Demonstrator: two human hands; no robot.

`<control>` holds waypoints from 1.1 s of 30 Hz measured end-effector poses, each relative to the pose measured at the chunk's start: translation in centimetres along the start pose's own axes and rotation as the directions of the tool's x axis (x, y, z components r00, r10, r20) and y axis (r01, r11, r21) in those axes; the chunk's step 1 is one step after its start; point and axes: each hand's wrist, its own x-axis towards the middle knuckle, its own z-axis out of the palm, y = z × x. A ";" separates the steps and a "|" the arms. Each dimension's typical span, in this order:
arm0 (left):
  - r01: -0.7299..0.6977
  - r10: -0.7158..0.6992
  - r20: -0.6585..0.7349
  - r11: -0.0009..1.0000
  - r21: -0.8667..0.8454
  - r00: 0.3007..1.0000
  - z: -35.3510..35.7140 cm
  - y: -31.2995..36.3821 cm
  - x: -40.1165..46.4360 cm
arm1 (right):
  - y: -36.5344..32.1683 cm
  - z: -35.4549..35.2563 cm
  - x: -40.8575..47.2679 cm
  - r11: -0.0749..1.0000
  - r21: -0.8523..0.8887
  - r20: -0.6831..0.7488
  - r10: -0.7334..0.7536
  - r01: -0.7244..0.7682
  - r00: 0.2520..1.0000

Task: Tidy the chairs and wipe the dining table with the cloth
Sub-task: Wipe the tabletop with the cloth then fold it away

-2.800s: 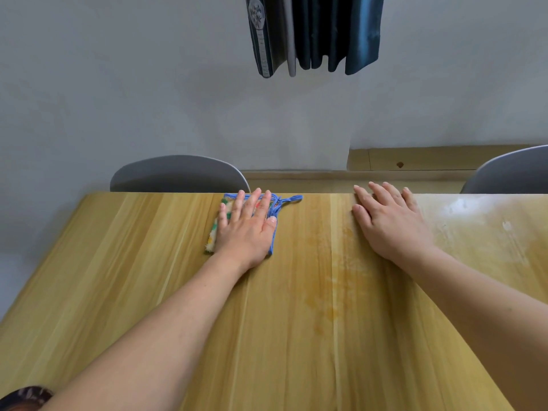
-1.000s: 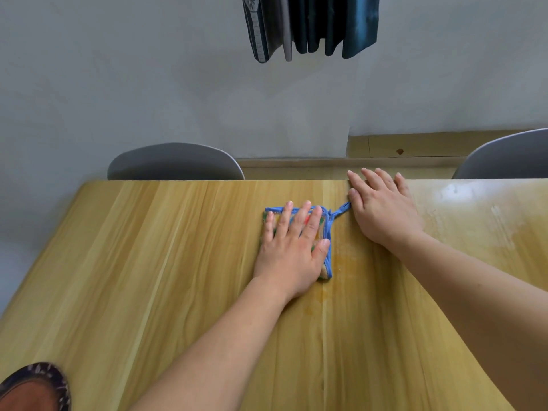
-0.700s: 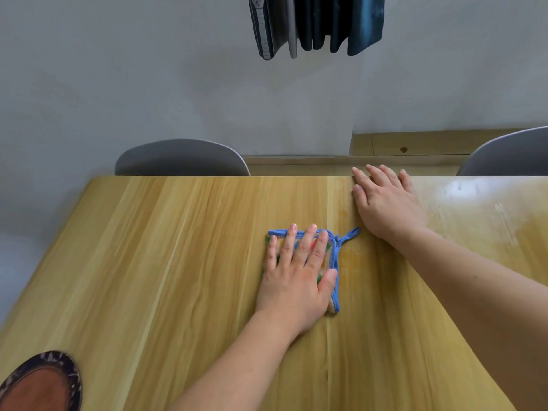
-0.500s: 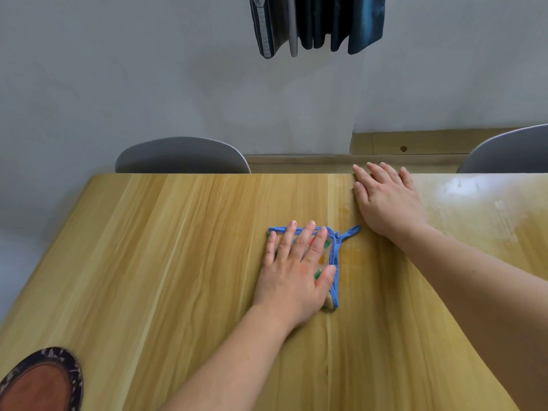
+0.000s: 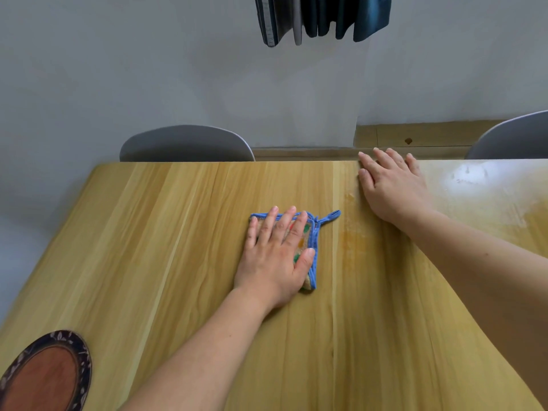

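Left hand lies flat, fingers straight and slightly spread, pressing down on the folded cloth, mid-table on the wooden dining table. Cloth is beige with coloured spots and blue trim; most of it sits under the palm and fingers, only its right edge and far edge show, thumb resting along the right edge. Blue hanging loop sticks out from the far right corner, pointing toward the right hand. Right hand is flat on the table too, fingers straight, tips at the far table edge, holding nothing, apart from the cloth, up and to the right of it. Yellowish stain on the wood just right of the cloth, between the two hands. Grey chair back behind the far edge on the left, second grey chair far right. Patterned plate with dark rim at near left corner. Dark clothes hang against the wall at top.
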 end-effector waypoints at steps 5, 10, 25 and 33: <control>0.004 -0.004 -0.025 1.000 -0.008 1.000 0.3 -0.4 0.2 | -0.9 -1.3 -1.6 0.996 0.093 -0.027 0.003 0.000 1.000; 0.011 -0.012 -0.013 1.000 -0.025 1.000 0.4 0.1 0.5 | -2.9 -2.3 -9.2 0.996 0.086 -0.062 -0.033 0.039 0.998; 0.041 -0.040 0.020 0.999 -0.025 0.999 -0.2 0.4 -0.3 | -5.2 -0.2 -17.7 0.999 0.035 0.006 -0.002 0.002 1.000; 0.029 -0.028 0.045 0.999 -0.040 0.999 -0.3 0.3 -0.5 | -5.2 -0.5 -17.7 0.998 0.070 0.030 -0.001 -0.001 1.000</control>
